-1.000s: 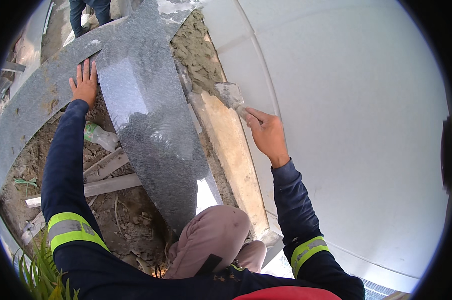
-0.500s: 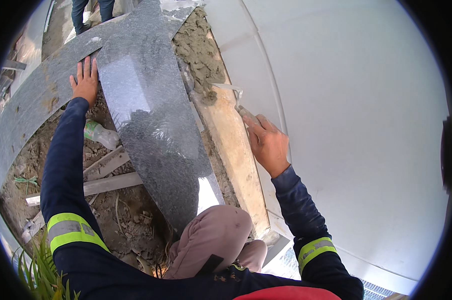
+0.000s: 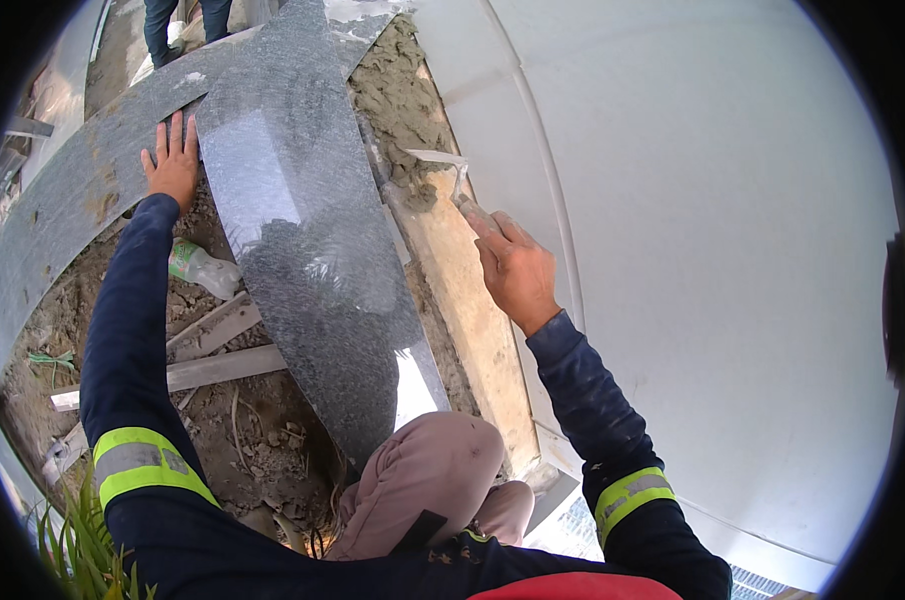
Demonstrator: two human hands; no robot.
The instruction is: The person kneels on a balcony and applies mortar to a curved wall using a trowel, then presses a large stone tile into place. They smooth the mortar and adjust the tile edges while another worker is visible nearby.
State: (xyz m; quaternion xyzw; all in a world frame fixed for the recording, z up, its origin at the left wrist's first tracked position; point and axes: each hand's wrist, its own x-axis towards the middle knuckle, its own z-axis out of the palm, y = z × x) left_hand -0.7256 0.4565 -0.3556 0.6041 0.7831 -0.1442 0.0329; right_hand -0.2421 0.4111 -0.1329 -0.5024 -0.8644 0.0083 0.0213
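Right hand (image 3: 521,268): fingers wrapped around the short handle of a small trowel with a flat, mortar-smeared metal blade (image 3: 440,157). From where I stand, the blade shows almost edge-on, ahead and left of the knuckles, at the lower end of a rough bed of wet grey mortar (image 3: 398,95). Elbow bent low on the right; navy-sleeved forearm slants up and inward to the wrist, back of the hand uppermost.

Below and left of this hand, a long, bare, beige masonry ledge (image 3: 485,330) runs toward the worker's knee. A broad, smooth white panel (image 3: 713,250) fills its right side.

Left hand (image 3: 175,170): grasping nothing, palm down, fingers spread and pointing away from the body, at the inner edge of a curved grey stone slab (image 3: 98,175). Arm reaches far forward, elbow slightly bent. Just right of the fingers, a long polished grey stone slab (image 3: 303,225); below the wrist, a clear plastic bottle with a green label (image 3: 213,273) on soil.
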